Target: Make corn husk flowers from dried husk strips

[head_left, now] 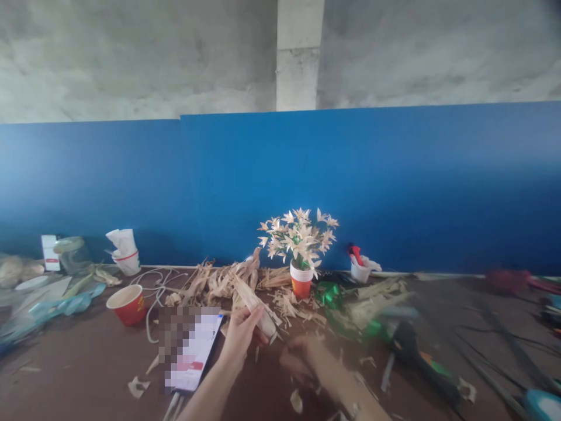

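Observation:
My left hand (240, 334) is closed on a long pale strip of dried husk (254, 304) and holds it up just above the brown table (79, 374). My right hand (302, 358) is low beside it and smeared by motion; its fingers look curled near the strip's lower end, but what they hold does not show. Behind them lies a heap of dried husks (219, 280). A red and white cup with pale husk flowers (300, 245) stands against the blue wall.
A phone (193, 345) lies left of my left hand. A red cup (128, 304) and a white cable (153, 292) are further left, with white cups (125, 257) at the back. Green ribbon (328, 294), a glue gun (416, 351) and scissors (539, 403) lie to the right.

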The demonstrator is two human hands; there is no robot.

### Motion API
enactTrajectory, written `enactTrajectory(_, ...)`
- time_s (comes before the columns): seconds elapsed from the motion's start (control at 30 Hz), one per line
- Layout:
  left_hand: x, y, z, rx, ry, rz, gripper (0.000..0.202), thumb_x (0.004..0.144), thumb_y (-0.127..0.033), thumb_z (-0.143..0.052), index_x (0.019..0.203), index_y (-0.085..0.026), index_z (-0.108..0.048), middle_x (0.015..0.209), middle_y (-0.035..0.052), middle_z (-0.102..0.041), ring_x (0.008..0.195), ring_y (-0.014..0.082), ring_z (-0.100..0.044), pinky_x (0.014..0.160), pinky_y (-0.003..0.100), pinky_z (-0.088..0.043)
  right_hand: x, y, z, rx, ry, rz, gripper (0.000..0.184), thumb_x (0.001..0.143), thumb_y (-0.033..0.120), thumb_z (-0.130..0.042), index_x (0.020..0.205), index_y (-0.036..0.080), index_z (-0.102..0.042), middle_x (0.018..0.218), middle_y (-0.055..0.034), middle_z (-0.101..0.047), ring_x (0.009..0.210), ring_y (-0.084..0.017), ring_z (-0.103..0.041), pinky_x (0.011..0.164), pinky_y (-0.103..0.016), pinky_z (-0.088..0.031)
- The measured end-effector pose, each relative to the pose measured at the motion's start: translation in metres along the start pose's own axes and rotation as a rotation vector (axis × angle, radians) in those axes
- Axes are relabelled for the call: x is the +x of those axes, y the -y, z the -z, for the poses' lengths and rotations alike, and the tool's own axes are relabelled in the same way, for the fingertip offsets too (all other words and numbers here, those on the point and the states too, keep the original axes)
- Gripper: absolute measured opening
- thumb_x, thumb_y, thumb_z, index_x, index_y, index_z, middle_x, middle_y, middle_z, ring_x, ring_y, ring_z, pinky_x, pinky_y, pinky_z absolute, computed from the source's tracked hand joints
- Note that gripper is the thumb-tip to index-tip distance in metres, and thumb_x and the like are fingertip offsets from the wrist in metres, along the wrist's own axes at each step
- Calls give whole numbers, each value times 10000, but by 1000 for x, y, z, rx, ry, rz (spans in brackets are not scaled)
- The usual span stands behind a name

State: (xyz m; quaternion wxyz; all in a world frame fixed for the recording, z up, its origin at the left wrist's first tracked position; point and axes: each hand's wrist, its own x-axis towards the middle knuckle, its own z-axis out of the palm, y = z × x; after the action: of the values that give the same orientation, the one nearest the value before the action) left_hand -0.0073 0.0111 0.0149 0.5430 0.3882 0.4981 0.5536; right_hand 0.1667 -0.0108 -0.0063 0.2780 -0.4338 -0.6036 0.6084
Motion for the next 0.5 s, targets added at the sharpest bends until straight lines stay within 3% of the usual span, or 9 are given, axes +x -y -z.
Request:
enactTrajectory(0.2, 4, 1, 5, 10, 76, -1, 476, 609, -556, -682, 762, -105, -664, 461, 21, -633, 284, 84, -500, 279, 147, -338, -4, 1, 5, -29, 33, -8, 361, 634, 498, -660, 713, 147, -628, 404, 54, -470, 341, -58, -347, 388, -195, -248)
enactTrajectory(0.37, 2, -5, 8, 84, 142, -38, 443, 622, -543, -674, 642, -101, -634, 441, 34, -630, 272, 83, -494, 274, 149, -343, -6, 0, 9, -41, 67, -15, 364, 658, 492, -642, 727, 135, -640, 414, 48, -483, 329, -51, -343, 372, -186, -246)
enactTrajectory(0.5, 2, -8, 9, 127, 171, -1, 452, 632, -560, -654, 661, -109, -642, 446, 34, -641, 274, 78, -495, 270, 140, -325, 1, -9, 13, -36, 111, -76, 385, 698, 497, -616, 743, 116, -643, 410, 48, -491, 327, -46, -357, 352, -167, -259)
